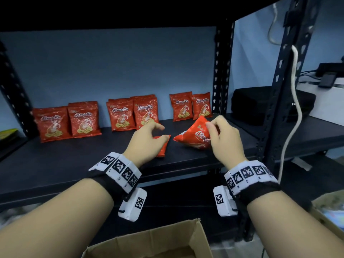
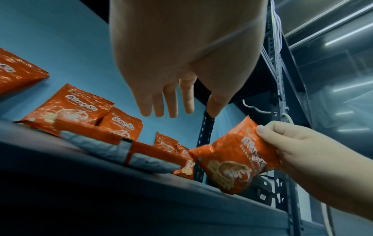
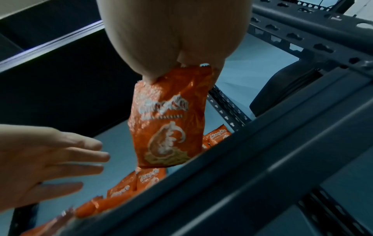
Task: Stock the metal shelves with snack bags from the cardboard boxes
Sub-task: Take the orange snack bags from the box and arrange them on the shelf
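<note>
Our right hand (image 1: 224,140) pinches the top edge of a glossy red-orange snack bag (image 1: 193,135), printed with white script and a prawn picture, holding it tilted just above the dark metal shelf (image 1: 74,161). Our left hand (image 1: 147,142) hovers with fingers relaxed and spread over a flat bag (image 1: 163,146) lying on the shelf. Six matching bags (image 1: 121,115) stand behind.

Red-orange snack bags (image 1: 84,121) with white lettering, black shelf (image 1: 55,155), blue wall (image 1: 111,67), brown cardboard box (image 1: 149,243)
</note>
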Demonstrator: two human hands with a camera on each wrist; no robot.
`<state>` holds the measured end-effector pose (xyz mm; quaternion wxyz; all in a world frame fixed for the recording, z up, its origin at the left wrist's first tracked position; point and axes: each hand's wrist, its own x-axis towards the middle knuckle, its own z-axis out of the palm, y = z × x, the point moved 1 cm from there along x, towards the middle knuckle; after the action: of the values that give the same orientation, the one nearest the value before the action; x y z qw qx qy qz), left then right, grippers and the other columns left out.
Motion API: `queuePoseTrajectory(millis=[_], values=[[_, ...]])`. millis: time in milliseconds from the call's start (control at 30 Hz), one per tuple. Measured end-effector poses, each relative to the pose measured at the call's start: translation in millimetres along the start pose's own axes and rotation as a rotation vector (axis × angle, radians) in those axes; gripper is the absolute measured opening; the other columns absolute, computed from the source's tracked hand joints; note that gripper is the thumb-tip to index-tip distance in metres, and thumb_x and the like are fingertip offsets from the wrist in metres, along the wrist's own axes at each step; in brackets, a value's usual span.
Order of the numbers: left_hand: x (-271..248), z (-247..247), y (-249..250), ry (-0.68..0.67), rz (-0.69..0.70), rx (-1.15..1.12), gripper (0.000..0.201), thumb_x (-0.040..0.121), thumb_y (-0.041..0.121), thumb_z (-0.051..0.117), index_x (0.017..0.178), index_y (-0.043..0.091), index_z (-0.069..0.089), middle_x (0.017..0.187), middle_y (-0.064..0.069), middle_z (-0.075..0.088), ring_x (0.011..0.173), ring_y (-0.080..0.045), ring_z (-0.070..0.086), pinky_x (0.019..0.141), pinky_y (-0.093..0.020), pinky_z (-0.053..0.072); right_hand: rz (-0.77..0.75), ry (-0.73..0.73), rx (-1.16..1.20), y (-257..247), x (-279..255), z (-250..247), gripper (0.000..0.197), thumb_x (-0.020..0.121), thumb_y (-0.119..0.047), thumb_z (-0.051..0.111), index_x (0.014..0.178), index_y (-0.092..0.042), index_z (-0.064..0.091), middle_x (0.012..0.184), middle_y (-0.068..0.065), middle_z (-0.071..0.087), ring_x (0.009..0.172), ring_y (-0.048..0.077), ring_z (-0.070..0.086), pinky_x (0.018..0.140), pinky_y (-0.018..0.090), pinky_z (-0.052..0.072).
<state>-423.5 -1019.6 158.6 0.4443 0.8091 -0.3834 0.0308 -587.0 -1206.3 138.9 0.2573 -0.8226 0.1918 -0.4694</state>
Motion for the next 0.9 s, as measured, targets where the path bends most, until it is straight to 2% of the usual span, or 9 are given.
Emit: queuePoseTrajectory(millis=[67,200,333,467,567,633,700,800,900], values=[[6.9,6.4,7.1,-0.036,-0.032,-0.112,0.031,0.092,0.025,0.069,0.122,0.030,0.063,0.119,0.015,0.066,0.113,-0.006,0.063,0.101,-0.031,0.050,0.070,0.089,0.089,-6.5,4.3,-5.7,0.029,0.108,-0.035,0.048,0.083,-0.019,0.047,0.070,-0.003,0.056,0.062,0.005,0.053,0.051,0.018,0.038],[9.9,22.2,27.2,-0.130,-0.187,-0.316,0.036,0.100,0.032,0.063,0.133,0.021,0.055,0.114,0.006,0.069,0.105,-0.009,0.066,0.093,-0.030,0.052,0.175,0.176,0.229,-12.0,13.2,-9.3,0.031,0.109,-0.033,0.044,0.085,-0.014,0.047,0.077,-0.004,0.050,0.065,0.003,0.046,0.059,0.017,0.039],[3.3,27.8,42.8,-0.127,-0.227,-0.537,0.025,0.108,0.033,0.044,0.103,0.014,0.060,0.100,-0.007,0.075,0.086,-0.017,0.074,0.084,-0.036,0.057,0.302,0.160,0.366,-11.2,16.3,-4.5,0.036,0.108,-0.039,0.045,0.087,-0.010,0.050,0.082,0.003,0.055,0.073,0.015,0.053,0.068,0.039,0.048],[-1.3,25.1,48.5,-0.026,-0.147,-0.525,0.030,0.108,0.037,0.046,0.092,0.013,0.053,0.080,-0.007,0.064,0.069,-0.021,0.068,0.061,-0.034,0.060,0.350,0.119,0.374,-11.5,12.8,2.3,0.038,0.106,-0.044,0.044,0.078,-0.018,0.043,0.078,0.000,0.050,0.070,0.014,0.048,0.066,0.038,0.044],[-1.9,25.4,44.3,0.055,-0.097,-0.448,0.032,0.107,0.038,0.046,0.084,0.015,0.047,0.079,-0.008,0.056,0.071,-0.023,0.064,0.061,-0.042,0.062,0.355,0.098,0.381,-12.8,10.2,6.9,0.039,0.106,-0.045,0.045,0.077,-0.019,0.042,0.078,0.002,0.051,0.071,0.016,0.051,0.070,0.044,0.047],[-2.0,25.3,42.1,0.100,-0.144,-0.462,0.029,0.103,0.037,0.044,0.081,0.020,0.050,0.082,-0.010,0.054,0.074,-0.025,0.061,0.069,-0.054,0.060,0.328,0.107,0.351,-15.1,8.9,7.3,0.039,0.107,-0.040,0.045,0.076,-0.017,0.041,0.073,-0.001,0.048,0.065,0.009,0.046,0.067,0.033,0.043],[-1.1,25.7,39.8,0.127,-0.241,-0.518,0.027,0.100,0.033,0.042,0.076,0.024,0.051,0.082,-0.009,0.054,0.076,-0.026,0.059,0.070,-0.055,0.056,0.271,0.135,0.297,-21.0,5.4,7.3,0.038,0.108,-0.035,0.045,0.075,-0.016,0.039,0.068,-0.003,0.044,0.056,0.003,0.040,0.055,0.017,0.035],[-1.1,23.4,44.3,0.107,-0.322,-0.507,0.029,0.105,0.024,0.037,0.079,0.023,0.049,0.076,-0.013,0.055,0.064,-0.029,0.057,0.065,-0.045,0.050,0.198,0.196,0.254,-30.1,-3.5,11.2,0.038,0.109,-0.031,0.045,0.075,-0.016,0.037,0.064,-0.004,0.042,0.051,0.003,0.038,0.047,0.016,0.034],[0.1,21.2,45.1,0.177,-0.300,-0.414,0.028,0.106,0.022,0.034,0.084,0.016,0.052,0.079,-0.012,0.057,0.071,-0.035,0.058,0.078,-0.049,0.052,0.144,0.224,0.222,-37.0,-9.5,14.3,0.038,0.110,-0.031,0.044,0.075,-0.017,0.036,0.060,-0.007,0.039,0.049,0.003,0.039,0.045,0.016,0.033]])
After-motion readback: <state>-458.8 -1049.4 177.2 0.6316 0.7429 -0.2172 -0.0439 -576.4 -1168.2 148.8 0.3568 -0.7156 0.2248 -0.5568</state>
